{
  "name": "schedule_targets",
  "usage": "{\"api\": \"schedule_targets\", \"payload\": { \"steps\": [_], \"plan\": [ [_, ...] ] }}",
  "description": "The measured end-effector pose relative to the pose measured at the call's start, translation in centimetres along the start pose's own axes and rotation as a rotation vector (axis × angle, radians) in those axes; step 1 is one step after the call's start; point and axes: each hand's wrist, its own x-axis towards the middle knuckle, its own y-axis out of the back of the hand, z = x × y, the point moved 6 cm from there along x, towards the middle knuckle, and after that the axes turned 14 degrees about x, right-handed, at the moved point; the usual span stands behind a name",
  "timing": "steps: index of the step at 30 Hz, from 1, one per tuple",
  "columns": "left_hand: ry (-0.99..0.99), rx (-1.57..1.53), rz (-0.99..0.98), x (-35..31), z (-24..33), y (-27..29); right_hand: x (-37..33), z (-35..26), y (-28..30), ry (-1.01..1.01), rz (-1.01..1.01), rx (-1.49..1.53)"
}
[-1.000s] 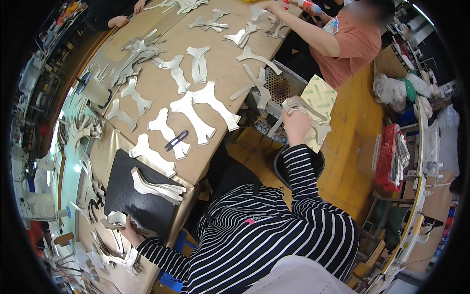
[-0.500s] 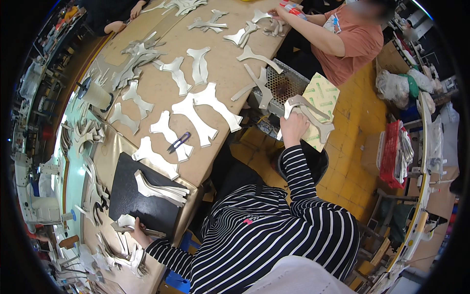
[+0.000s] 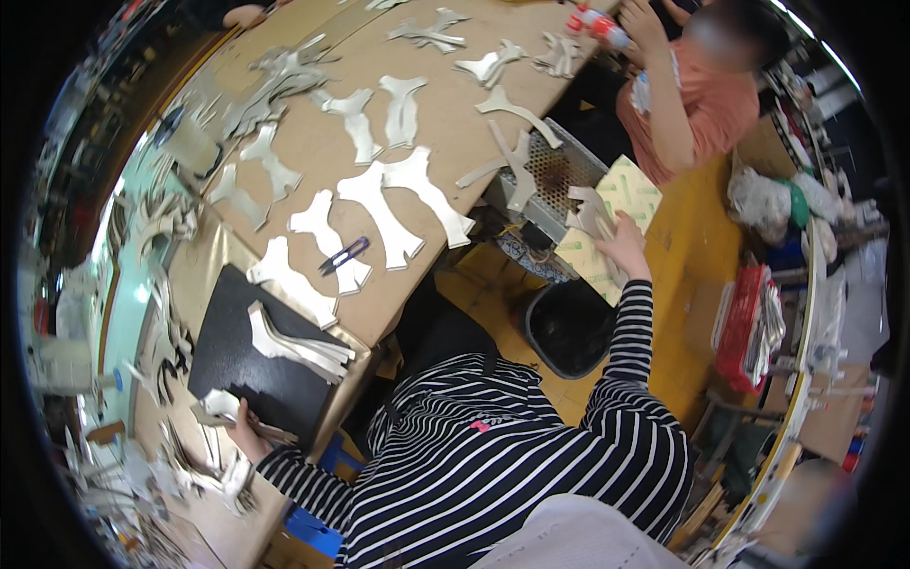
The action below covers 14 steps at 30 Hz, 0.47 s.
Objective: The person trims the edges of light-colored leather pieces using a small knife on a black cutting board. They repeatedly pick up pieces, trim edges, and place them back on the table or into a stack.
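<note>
My left hand (image 3: 248, 434) is closed on a white curved cut piece (image 3: 220, 406) at the lower left edge of a black board (image 3: 256, 351). A stack of similar white pieces (image 3: 299, 346) lies on that board. On the right, my right hand (image 3: 624, 248) grips a grey-white forked piece (image 3: 590, 209) over a pale yellow sheet with green print (image 3: 637, 190). This sheet rests beside a perforated metal box (image 3: 569, 163) at the table's edge. Purple-handled thread snips (image 3: 344, 256) lie across one of several white Y-shaped pieces (image 3: 379, 213) on the table.
More pieces are heaped (image 3: 270, 90) at the far left, near a thread cone (image 3: 188, 142). Below the metal box stands a black bin (image 3: 569, 327). A person in an orange shirt (image 3: 701, 114) sits across, near a red-capped bottle (image 3: 599, 27). A red crate (image 3: 744, 327) stands right.
My right hand has moved right and shifted its forked piece over the yellow sheet. The view has turned slightly. The other person's arm has risen from the table.
</note>
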Motion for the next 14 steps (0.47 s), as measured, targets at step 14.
{"api": "schedule_targets", "payload": {
  "steps": [14],
  "plan": [
    [-0.207,0.251,0.375,-5.4,2.6,8.2,1.9,-1.3,-5.2,-0.046,-0.025,-0.183]
  ]
}}
